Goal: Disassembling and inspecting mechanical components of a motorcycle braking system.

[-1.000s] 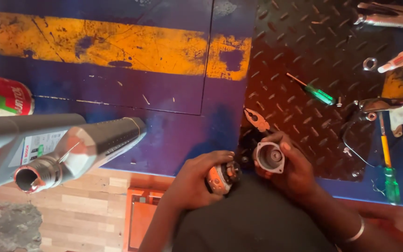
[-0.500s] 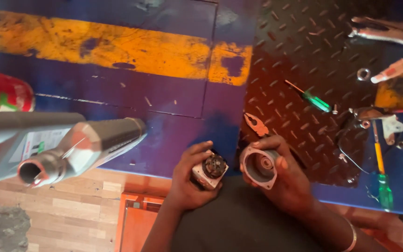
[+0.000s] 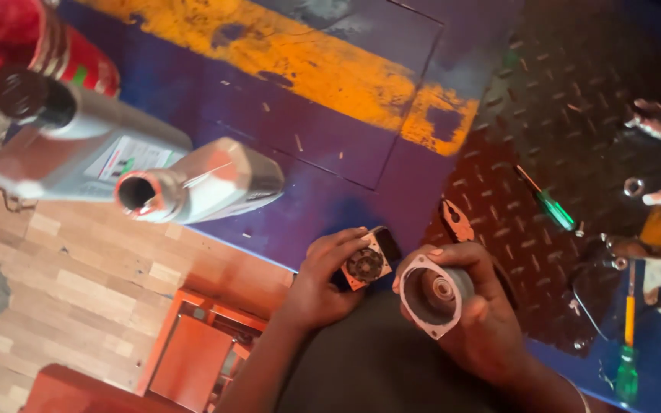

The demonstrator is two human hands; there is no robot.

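My left hand (image 3: 324, 277) holds a small square motor part (image 3: 366, 264) with a dark round gear face turned up. My right hand (image 3: 477, 321) grips a grey round metal housing (image 3: 434, 294), its open hollow side facing me. The two parts are held a little apart, above the edge of the blue and yellow metal surface (image 3: 323, 153). Red-handled pliers (image 3: 455, 222) lie just beyond the housing.
Two grey plastic oil bottles (image 3: 193, 183) lie on the left beside a red can (image 3: 78, 61). A green screwdriver (image 3: 548, 203), a yellow and green screwdriver (image 3: 627, 336), a washer (image 3: 633, 186) and other tools lie on the dark tread plate (image 3: 575, 115) at right. An orange stool (image 3: 193, 352) stands below.
The two parts have come apart and been turned toward me, and the view has swung left and closer.
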